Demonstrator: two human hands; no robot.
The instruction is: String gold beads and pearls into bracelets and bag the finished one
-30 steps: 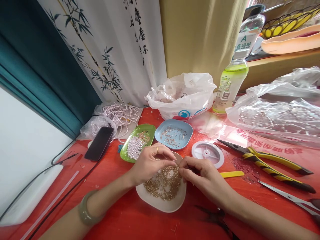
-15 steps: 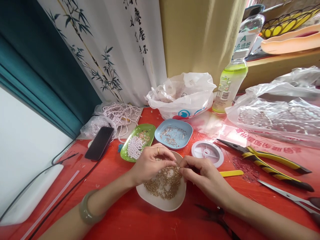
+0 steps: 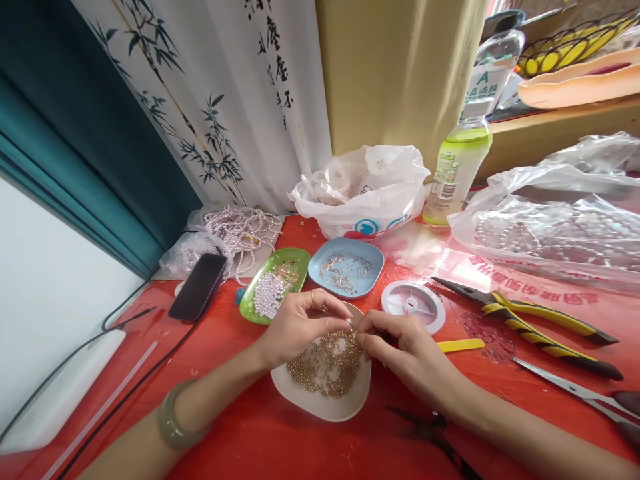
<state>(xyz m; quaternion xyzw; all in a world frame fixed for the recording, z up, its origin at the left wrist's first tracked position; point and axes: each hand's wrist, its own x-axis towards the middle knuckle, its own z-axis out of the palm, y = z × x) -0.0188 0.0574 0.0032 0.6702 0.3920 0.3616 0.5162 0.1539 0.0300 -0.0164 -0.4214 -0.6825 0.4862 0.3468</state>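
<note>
My left hand (image 3: 303, 325) and my right hand (image 3: 400, 340) meet fingertip to fingertip over a cream dish (image 3: 330, 412). Each has thumb and forefinger pinched together. A tiny glint shows between them, too small to name. Many small gold beads (image 3: 325, 377) lie in the dish below. Just behind my left hand sits a green dish (image 3: 286, 257) with white pearl beads (image 3: 269, 295) and some gold pieces. Beside it, a blue dish (image 3: 371, 283) holds thin metal pins (image 3: 340, 280). A pale plastic spool (image 3: 413, 305) lies beyond my right hand.
Long-nose pliers (image 3: 505, 310), scissors (image 3: 565, 385) and a yellow stick (image 3: 460, 346) lie to the right. Dark pliers (image 3: 425, 427) rest near the front. Plastic bags (image 3: 365, 200), a bottle (image 3: 457, 160), a phone (image 3: 199, 287) and strung pearls (image 3: 240, 230) stand around the back.
Both hands stay over the cream dish, with only slight movement of the fingertips. The whole view has shifted a little.
</note>
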